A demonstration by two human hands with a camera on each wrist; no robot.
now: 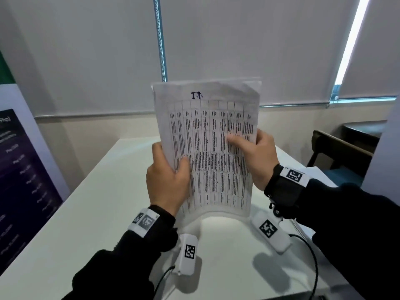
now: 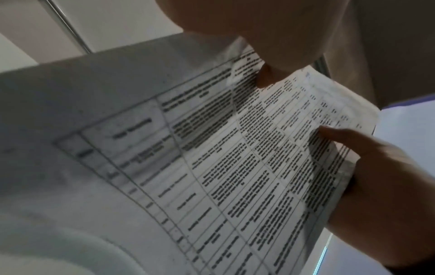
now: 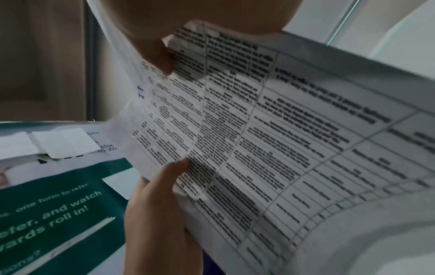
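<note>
Paper (image 1: 216, 118) upright between left hand (image 1: 166, 180) and right hand (image 1: 257, 156)

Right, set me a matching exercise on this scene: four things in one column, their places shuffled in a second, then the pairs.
Things: 1 papers; 2 left hand; 3 right hand; 4 chair.
Places: A beyond the table, to the right; B gripping the papers' right edge; C upright between both hands; D gripping the papers' left edge.
Pairs: 1-C; 2-D; 3-B; 4-A.
</note>
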